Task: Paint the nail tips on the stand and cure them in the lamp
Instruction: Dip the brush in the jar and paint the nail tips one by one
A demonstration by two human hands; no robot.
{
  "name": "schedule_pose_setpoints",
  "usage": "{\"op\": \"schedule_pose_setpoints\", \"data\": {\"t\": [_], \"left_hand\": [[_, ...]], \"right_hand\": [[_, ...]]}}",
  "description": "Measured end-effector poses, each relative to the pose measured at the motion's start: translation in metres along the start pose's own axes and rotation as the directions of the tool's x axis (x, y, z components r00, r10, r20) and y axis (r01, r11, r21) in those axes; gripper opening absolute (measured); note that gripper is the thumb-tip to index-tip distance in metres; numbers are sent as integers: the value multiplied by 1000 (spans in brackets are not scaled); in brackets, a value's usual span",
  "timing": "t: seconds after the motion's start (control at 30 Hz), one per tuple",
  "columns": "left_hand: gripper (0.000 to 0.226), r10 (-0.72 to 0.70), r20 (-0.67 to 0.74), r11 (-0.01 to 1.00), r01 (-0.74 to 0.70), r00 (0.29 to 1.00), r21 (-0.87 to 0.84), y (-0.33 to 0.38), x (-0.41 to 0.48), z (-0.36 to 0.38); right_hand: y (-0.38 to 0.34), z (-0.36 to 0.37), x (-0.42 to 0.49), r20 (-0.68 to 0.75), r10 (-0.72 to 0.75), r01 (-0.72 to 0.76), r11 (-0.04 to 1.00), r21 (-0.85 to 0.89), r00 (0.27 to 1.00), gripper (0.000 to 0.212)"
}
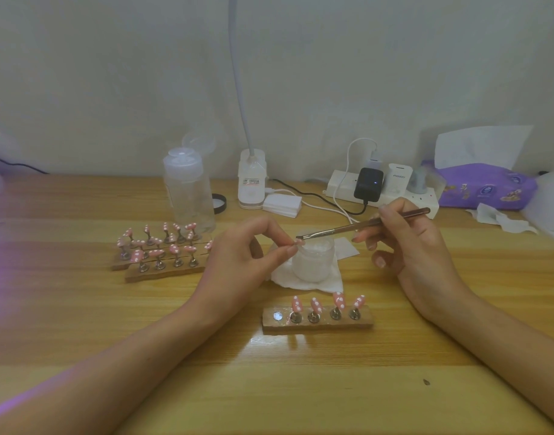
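Nail tip, pink, is pinched between the thumb and fingers of the left hand, just above the rim of a small frosted jar. It shows too small to tell which way its long axis runs. The right hand grips a brush like a pen. The brush's long axis slants from upper right down to lower left, and its flat bristle end touches the nail tip. Nearer the person, a wooden stand lies crosswise on the tabletop. It carries four pink tips with white dots, each on a metal peg, pointing up and leaning a little. Its leftmost socket shows bare metal. The jar sits on a white wipe. To the left, two more stands hold many matching tips.
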State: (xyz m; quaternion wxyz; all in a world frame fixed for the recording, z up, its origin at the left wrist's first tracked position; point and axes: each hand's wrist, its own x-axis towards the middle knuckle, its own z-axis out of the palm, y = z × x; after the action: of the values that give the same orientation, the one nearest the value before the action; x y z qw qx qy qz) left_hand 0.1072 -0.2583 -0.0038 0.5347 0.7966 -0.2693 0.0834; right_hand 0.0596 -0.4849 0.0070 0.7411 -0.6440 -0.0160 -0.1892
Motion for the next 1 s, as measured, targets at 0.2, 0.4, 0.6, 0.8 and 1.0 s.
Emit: {"op": "schedule_pose_setpoints", "data": {"t": [0.2, 0.4, 0.6, 0.8, 1.0], "left_hand": [[10, -24, -7, 1000, 24, 1000, 3, 0, 0, 0], [10, -35, 8, 999, 35, 999, -15, 0, 0, 0], [12, -41, 21, 998, 42, 999, -50, -1, 0, 0], [11, -44, 26, 997, 46, 999, -70, -2, 0, 1], [11, -62, 33, 995, 64, 998, -82, -1, 0, 0]], "right_hand": [[-2, 1, 0, -44, 6, -4, 999, 32, 999, 18], [0, -1, -1, -77, 22, -23, 1000, -4, 997, 22], [-1, 1, -2, -42, 26, -28, 999, -37, 999, 21], [-3, 2, -2, -29, 17, -17, 1000, 3, 999, 19], [-3, 1, -2, -66, 30, -28, 999, 24, 997, 23]]}}
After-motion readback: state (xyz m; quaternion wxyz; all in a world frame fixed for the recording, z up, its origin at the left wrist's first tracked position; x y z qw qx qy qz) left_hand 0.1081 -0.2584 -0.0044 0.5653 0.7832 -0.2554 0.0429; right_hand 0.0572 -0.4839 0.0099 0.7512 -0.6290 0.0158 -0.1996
